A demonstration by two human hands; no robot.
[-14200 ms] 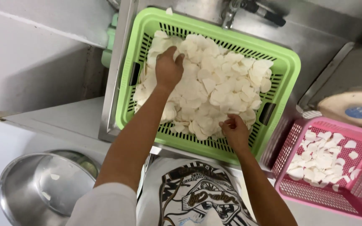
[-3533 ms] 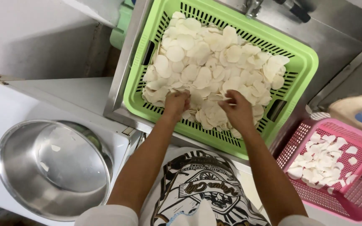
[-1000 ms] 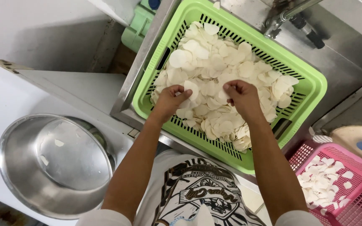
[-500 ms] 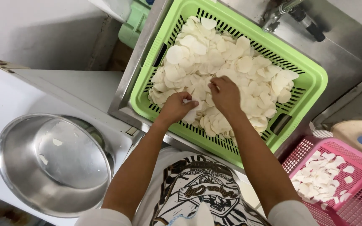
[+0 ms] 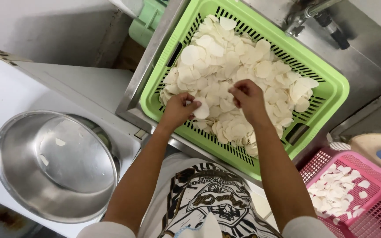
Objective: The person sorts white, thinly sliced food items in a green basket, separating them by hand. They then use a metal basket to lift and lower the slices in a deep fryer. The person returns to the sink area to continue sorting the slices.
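A green slotted basket [image 5: 331, 94] sits in a steel sink and holds a heap of thin white round slices [image 5: 239, 57]. Both my hands hover over the near part of the heap. My left hand [image 5: 179, 108] pinches one white slice [image 5: 201, 110] between thumb and fingers. My right hand [image 5: 248, 98] is beside it, fingers curled down over the slices with the tips close together; whether it grips a slice is hidden.
A large steel bowl [image 5: 51, 163] with a few scraps sits on the white counter at lower left. A pink basket [image 5: 362, 194] with more white slices stands at lower right. A tap [image 5: 307, 13] hangs above the sink's far side.
My left hand has lifted a single slice off the heap. My right hand has shifted slightly toward the left hand. The view has drifted a little.
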